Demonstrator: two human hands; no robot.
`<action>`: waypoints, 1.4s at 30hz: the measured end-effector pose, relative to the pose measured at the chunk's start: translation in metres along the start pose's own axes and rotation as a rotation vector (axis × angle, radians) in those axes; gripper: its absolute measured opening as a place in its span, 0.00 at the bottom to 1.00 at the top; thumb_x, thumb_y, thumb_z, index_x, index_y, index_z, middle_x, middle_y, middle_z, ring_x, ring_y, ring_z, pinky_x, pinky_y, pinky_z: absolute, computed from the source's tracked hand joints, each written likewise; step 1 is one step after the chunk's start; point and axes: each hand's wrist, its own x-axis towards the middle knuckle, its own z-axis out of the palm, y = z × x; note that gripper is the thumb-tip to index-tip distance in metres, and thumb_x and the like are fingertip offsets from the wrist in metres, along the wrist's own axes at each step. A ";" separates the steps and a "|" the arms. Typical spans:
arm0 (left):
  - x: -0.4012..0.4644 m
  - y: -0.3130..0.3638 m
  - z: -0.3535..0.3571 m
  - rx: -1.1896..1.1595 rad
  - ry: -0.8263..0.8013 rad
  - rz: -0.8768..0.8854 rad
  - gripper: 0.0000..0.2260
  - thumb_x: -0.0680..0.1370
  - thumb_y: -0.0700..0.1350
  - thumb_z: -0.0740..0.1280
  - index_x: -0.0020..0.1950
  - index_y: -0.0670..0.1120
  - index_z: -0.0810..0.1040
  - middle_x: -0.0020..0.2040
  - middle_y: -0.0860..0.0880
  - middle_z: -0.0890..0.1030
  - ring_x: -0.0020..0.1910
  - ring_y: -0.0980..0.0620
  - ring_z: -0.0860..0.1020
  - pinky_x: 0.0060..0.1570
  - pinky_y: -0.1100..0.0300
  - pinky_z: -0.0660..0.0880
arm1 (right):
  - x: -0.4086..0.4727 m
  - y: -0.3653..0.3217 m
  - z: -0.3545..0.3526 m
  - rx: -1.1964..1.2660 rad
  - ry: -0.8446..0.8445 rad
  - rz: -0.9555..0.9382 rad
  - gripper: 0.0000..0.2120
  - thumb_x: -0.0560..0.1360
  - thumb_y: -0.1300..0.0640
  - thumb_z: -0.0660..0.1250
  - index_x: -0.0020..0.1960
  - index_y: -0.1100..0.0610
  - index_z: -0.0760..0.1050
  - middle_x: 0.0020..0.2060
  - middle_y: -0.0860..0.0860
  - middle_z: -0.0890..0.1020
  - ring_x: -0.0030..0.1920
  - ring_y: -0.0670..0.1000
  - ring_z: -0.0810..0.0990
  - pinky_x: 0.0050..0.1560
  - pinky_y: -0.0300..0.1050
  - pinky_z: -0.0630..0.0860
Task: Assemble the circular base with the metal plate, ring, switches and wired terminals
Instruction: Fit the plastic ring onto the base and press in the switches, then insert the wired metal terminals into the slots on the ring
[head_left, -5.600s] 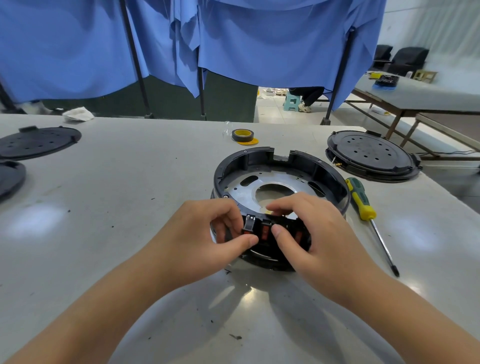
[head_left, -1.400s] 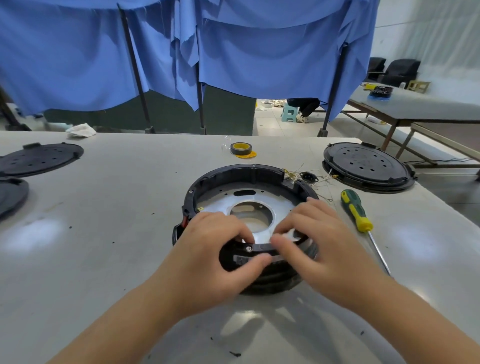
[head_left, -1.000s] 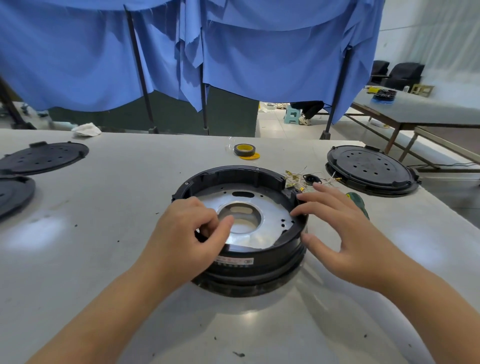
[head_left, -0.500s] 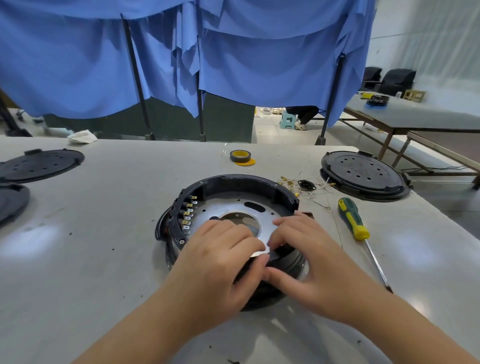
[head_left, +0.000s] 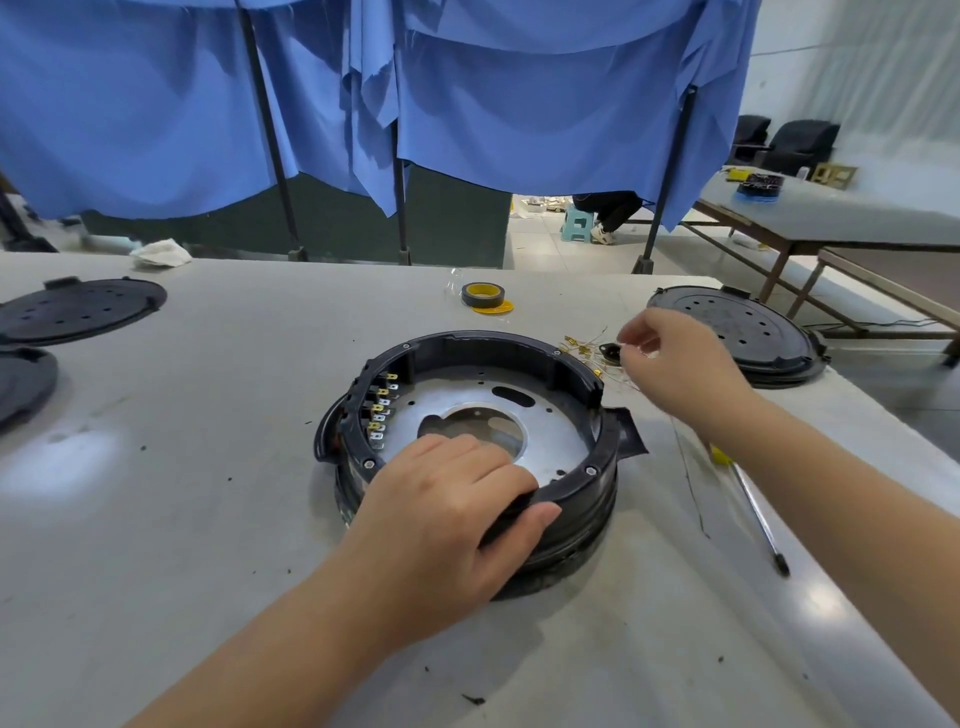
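Black base (head_left: 519, 353) gripped — right hand (head_left: 675, 358) at wires (head_left: 587, 349).

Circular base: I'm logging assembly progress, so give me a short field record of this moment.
base: black circular base on the grey table
inside: metal plate seated; row of terminals at left inner wall
left hand: left hand grips the near rim
right hand: right hand pinches at the loose wired terminals behind the base
nearby: screwdriver, tape roll

Single head-worn wide-angle view, looking forward and down across table (head_left: 182, 519); circular base (head_left: 467, 441) close, centre frame; blue curtain (head_left: 519, 104) behind; no second view.
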 end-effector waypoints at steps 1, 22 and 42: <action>0.000 0.000 0.000 -0.001 0.003 0.000 0.14 0.80 0.52 0.61 0.41 0.46 0.80 0.34 0.52 0.76 0.33 0.49 0.72 0.35 0.54 0.70 | 0.011 0.006 0.004 -0.067 -0.021 0.013 0.11 0.76 0.58 0.62 0.56 0.54 0.76 0.52 0.51 0.80 0.52 0.51 0.77 0.51 0.47 0.74; 0.000 0.000 -0.001 -0.026 -0.002 -0.012 0.14 0.80 0.51 0.61 0.40 0.46 0.79 0.33 0.52 0.74 0.33 0.52 0.68 0.35 0.58 0.66 | 0.053 0.029 0.036 -0.179 -0.040 0.215 0.17 0.73 0.53 0.67 0.59 0.56 0.73 0.51 0.53 0.79 0.48 0.54 0.76 0.45 0.46 0.73; 0.003 0.003 -0.018 -0.169 -0.012 -0.078 0.20 0.78 0.52 0.62 0.29 0.44 0.74 0.25 0.51 0.70 0.27 0.49 0.68 0.32 0.53 0.68 | -0.101 -0.044 -0.014 0.815 -0.127 -0.108 0.14 0.74 0.70 0.66 0.50 0.53 0.81 0.44 0.47 0.86 0.46 0.44 0.84 0.43 0.34 0.79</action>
